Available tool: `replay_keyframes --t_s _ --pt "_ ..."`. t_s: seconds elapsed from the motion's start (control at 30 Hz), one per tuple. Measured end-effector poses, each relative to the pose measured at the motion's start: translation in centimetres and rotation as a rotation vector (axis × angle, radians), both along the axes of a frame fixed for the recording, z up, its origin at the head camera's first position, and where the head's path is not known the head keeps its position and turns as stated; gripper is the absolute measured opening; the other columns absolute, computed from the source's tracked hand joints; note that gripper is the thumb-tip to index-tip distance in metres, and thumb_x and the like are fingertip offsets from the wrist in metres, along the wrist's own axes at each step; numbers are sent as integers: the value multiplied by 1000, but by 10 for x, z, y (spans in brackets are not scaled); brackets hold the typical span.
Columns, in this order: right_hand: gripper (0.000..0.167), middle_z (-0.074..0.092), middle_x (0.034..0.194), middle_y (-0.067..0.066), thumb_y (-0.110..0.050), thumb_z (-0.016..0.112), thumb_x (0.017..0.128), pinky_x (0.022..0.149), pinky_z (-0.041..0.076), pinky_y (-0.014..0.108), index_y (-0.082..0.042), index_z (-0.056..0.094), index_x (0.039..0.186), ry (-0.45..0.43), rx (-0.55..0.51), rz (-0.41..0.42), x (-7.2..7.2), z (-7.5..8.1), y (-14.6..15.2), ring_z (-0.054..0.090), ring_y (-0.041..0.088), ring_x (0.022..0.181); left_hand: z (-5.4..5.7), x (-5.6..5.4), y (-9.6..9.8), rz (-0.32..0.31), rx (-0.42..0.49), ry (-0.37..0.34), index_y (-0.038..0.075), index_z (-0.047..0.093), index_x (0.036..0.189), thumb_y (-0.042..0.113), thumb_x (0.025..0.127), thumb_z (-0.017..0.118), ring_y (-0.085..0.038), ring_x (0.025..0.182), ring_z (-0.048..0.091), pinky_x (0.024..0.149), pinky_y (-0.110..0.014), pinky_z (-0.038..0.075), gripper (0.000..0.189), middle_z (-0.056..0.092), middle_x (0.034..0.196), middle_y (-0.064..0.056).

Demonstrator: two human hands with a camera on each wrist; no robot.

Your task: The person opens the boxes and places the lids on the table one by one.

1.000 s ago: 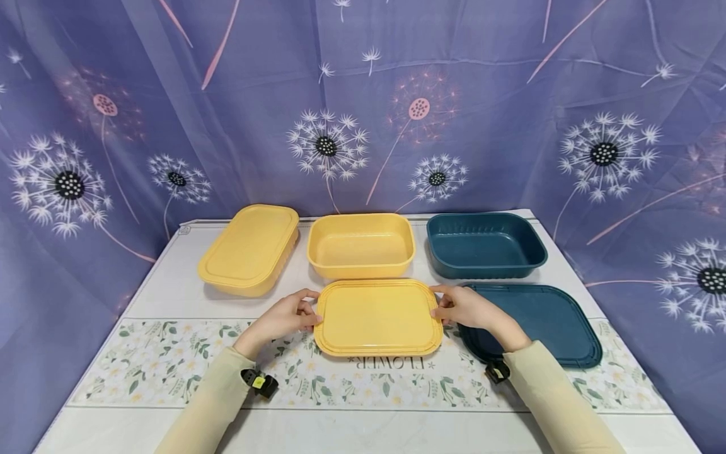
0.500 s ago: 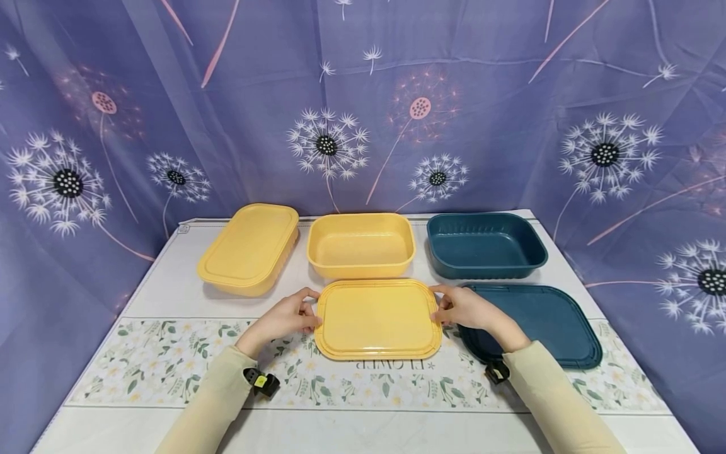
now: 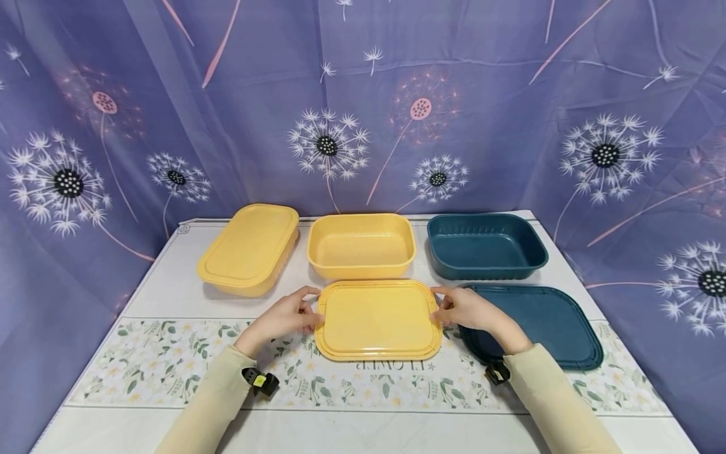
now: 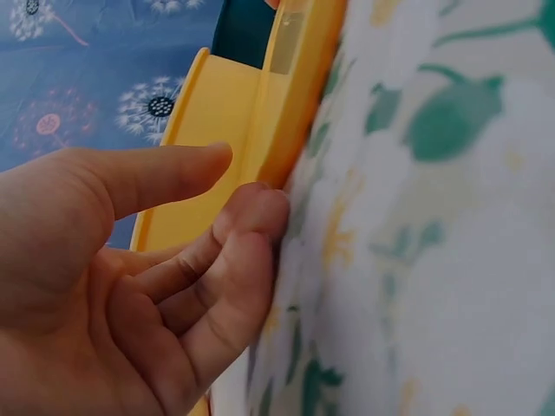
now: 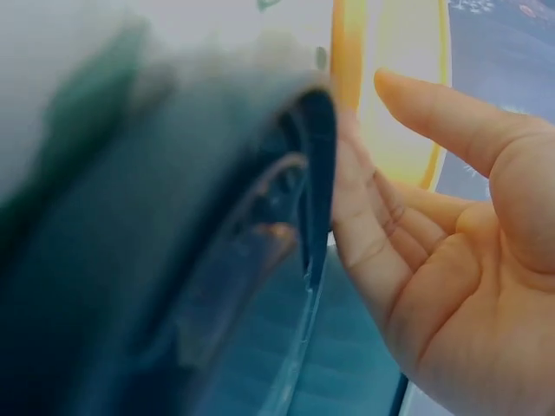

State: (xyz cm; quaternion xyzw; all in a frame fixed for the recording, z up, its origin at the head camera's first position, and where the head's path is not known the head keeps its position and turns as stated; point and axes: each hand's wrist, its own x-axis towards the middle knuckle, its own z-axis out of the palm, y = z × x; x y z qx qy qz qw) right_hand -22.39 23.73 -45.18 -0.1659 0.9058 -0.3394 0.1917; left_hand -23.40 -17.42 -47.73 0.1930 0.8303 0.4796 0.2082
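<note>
A yellow lid (image 3: 377, 320) lies in front of the open yellow box (image 3: 361, 245), its ridged rim facing up in the head view. My left hand (image 3: 283, 320) holds its left end, thumb (image 4: 186, 170) over the rim and the other fingers bent at the edge. At the right end my right hand (image 3: 469, 309) holds the lid in the same way, with its thumb (image 5: 434, 108) over the lid in the right wrist view. The right hand also overlaps the dark teal lid (image 3: 539, 321) beside it.
An open teal box (image 3: 486, 246) stands back right, behind the teal lid. Back left, a yellow box with its lid on (image 3: 249, 246) sits at an angle. A floral strip (image 3: 187, 366) crosses the white tabletop, and a purple dandelion curtain (image 3: 363, 94) hangs behind.
The yellow lid's near edge has come down slightly toward me since the first frame. Both hands stay at its ends, almost still over the last half second.
</note>
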Motion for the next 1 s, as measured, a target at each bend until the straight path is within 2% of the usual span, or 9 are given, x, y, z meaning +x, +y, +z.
replay_keyframes --t_s 0.17,0.27,0.4,0.6,0.9,1.0 --pt "68 64 83 5 -19 71 96 53 45 29 11 39 149 44 -16 2 0 8 1 58 21 64 5 -2 -5 10 11 32 -1 37 150 18 98 68 -22 69 60 58 -31 50 63 66 83 -9" --pt "66 64 90 5 -21 70 96 53 43 29 10 42 147 70 -14 0 0 13 1 55 19 63 8 -2 -9 22 -10 60 0 40 150 17 99 66 -22 70 60 56 -31 48 59 66 86 -11" --pt "63 64 100 6 -23 69 97 55 43 31 5 44 148 63 -9 -14 -1 17 0 52 17 64 12 -1 -12 23 -35 105 1 45 148 16 100 64 -24 77 64 61 -33 51 53 67 91 -11" --pt "60 64 105 7 -25 69 98 62 49 33 2 47 147 71 -7 -6 -2 21 -7 58 19 75 21 0 -18 32 -45 174 2 51 144 17 100 65 -25 83 64 68 -35 54 48 66 98 -7" --pt "58 65 110 7 -27 70 98 69 54 33 0 50 146 90 -34 25 -8 28 -23 63 18 86 33 1 -33 72 -33 238 1 56 140 16 99 67 -31 86 66 72 -32 54 46 69 100 -7" --pt "56 66 109 7 -25 71 97 71 55 34 -3 52 145 107 -37 45 -10 29 -29 64 19 87 37 2 -38 91 -36 235 3 56 141 18 99 67 -32 88 66 74 -32 55 46 68 102 -6"
